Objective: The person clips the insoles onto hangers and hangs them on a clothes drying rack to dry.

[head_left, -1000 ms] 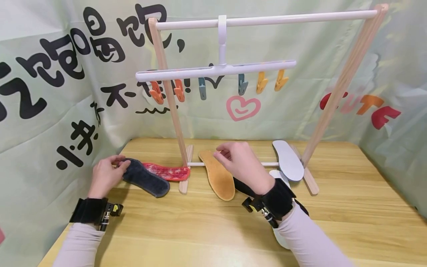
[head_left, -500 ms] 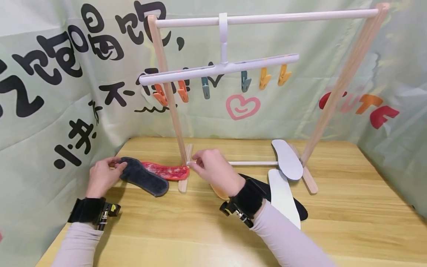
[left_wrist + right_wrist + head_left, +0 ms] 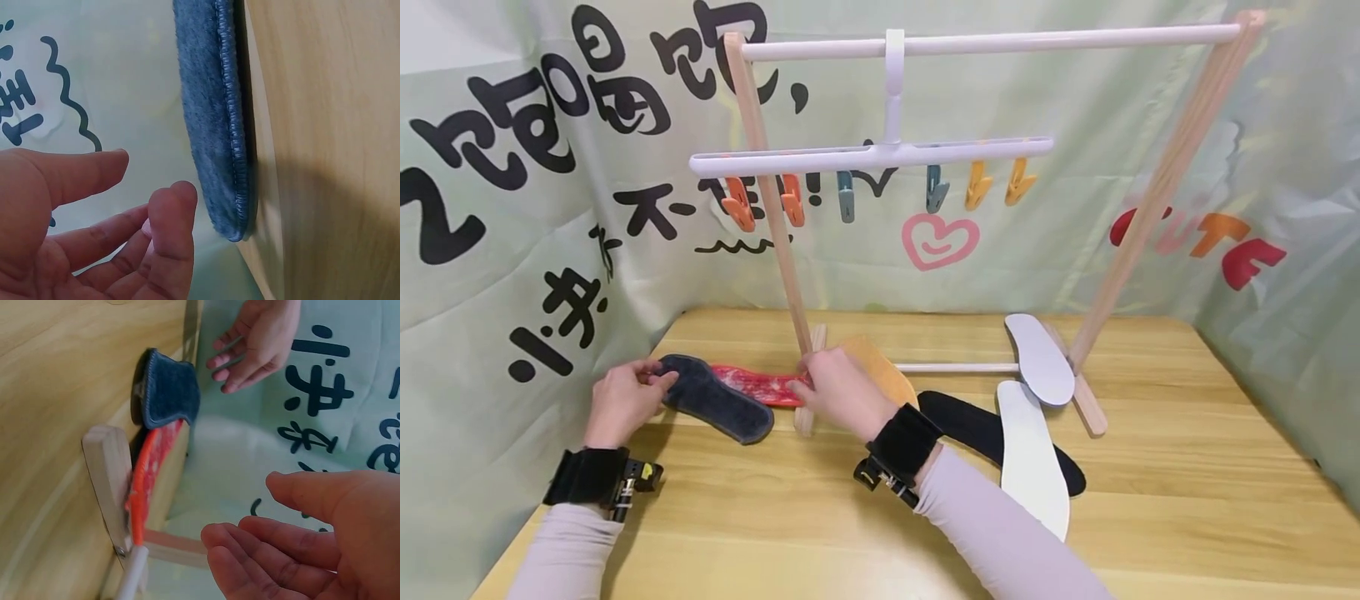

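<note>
My left hand (image 3: 623, 400) hovers at the left end of a dark blue fleecy insole (image 3: 718, 400). In the left wrist view its thumb and fingers are apart, fingertips just beside the stitched edge. The insole overlaps a red-and-white patterned insole (image 3: 756, 385), as the right wrist view shows too. Reaching across the rack's left foot, my right hand (image 3: 842, 387) is over the right end of the red insole, hiding that end in the head view. Its fingers are loosely bent with a gap to the thumb, and hold nothing. Behind it lies a tan insole (image 3: 880, 371), partly covered by the hand.
A black insole (image 3: 958, 425), a white insole (image 3: 1030, 467) and a pale grey insole (image 3: 1041, 362) lie overlapping on the right. Above stands a wooden rack (image 3: 1165, 183) carrying a white hanger (image 3: 865, 158) with orange, blue-grey and yellow clips. Fabric (image 3: 647, 275) walls the back and left.
My right hand has moved left and down from above the tan insole to the red insole's right end. The left hand stays beside the dark blue insole.
</note>
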`<state>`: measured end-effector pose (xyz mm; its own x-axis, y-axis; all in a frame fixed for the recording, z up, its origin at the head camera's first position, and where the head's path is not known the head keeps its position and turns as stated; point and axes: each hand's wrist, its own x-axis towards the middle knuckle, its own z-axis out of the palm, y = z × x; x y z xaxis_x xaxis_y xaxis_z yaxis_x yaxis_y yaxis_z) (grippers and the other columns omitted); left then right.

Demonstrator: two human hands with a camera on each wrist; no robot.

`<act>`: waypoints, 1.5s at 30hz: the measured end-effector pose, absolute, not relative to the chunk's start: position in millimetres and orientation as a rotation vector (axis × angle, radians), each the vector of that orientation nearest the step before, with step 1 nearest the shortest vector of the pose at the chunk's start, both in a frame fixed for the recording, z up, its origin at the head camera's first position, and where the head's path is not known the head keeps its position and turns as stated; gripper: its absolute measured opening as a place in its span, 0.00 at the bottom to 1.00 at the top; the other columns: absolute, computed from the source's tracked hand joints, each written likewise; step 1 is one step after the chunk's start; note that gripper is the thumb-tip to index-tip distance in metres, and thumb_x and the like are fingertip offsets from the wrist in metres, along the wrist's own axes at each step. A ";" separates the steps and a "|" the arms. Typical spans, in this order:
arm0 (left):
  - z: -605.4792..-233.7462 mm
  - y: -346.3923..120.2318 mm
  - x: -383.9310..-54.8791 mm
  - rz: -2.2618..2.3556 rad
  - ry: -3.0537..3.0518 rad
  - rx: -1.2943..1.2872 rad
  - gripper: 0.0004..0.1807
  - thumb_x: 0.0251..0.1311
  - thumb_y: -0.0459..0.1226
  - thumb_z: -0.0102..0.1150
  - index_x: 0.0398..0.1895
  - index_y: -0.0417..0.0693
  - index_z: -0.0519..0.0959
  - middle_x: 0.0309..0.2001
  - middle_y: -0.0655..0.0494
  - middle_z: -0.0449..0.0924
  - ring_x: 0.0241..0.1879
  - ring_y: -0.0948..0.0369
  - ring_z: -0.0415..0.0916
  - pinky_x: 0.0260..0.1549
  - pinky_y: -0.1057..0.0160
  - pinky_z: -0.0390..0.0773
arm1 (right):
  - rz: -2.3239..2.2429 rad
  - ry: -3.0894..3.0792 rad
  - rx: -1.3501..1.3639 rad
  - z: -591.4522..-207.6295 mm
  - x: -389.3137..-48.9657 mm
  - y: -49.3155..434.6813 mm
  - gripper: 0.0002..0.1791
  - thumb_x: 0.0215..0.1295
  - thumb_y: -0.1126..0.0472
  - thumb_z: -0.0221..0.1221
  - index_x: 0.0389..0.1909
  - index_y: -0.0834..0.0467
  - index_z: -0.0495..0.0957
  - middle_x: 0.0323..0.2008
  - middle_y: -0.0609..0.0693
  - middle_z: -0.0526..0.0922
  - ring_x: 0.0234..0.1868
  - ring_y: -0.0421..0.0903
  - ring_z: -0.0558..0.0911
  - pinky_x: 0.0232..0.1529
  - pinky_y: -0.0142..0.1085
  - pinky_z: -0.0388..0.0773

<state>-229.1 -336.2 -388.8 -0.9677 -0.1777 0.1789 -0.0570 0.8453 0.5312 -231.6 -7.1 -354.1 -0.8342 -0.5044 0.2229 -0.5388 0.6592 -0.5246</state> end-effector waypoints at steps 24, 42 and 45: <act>-399.0 -345.2 -229.4 -0.787 -2.903 0.300 0.29 0.75 0.47 0.63 0.57 0.24 0.79 0.30 0.44 0.88 0.42 0.38 0.84 0.35 0.56 0.74 | 0.638 -2.815 1.061 -367.4 -237.7 -63.9 0.18 0.75 0.53 0.67 0.25 0.55 0.77 0.19 0.41 0.67 0.20 0.37 0.69 0.22 0.27 0.65; -404.8 -346.1 -231.9 -0.774 -2.943 0.287 0.22 0.73 0.46 0.65 0.43 0.30 0.83 0.21 0.54 0.86 0.31 0.48 0.87 0.34 0.56 0.76 | 0.466 -2.868 1.027 -387.7 -239.3 -85.0 0.17 0.72 0.51 0.70 0.25 0.56 0.83 0.28 0.47 0.86 0.28 0.39 0.82 0.32 0.32 0.79; -404.1 -347.8 -230.6 -0.769 -2.947 0.286 0.19 0.72 0.46 0.66 0.33 0.36 0.83 0.19 0.56 0.85 0.31 0.46 0.86 0.31 0.58 0.73 | 0.462 -2.868 1.015 -390.4 -240.3 -88.0 0.16 0.72 0.51 0.70 0.28 0.56 0.85 0.31 0.48 0.88 0.30 0.40 0.83 0.33 0.33 0.81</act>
<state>-230.6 -347.8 -404.1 -0.9791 -0.2005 0.0327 -0.1589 0.8563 0.4915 -240.3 -88.0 -390.4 -0.7805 -0.6045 0.1591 -0.6239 0.7376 -0.2583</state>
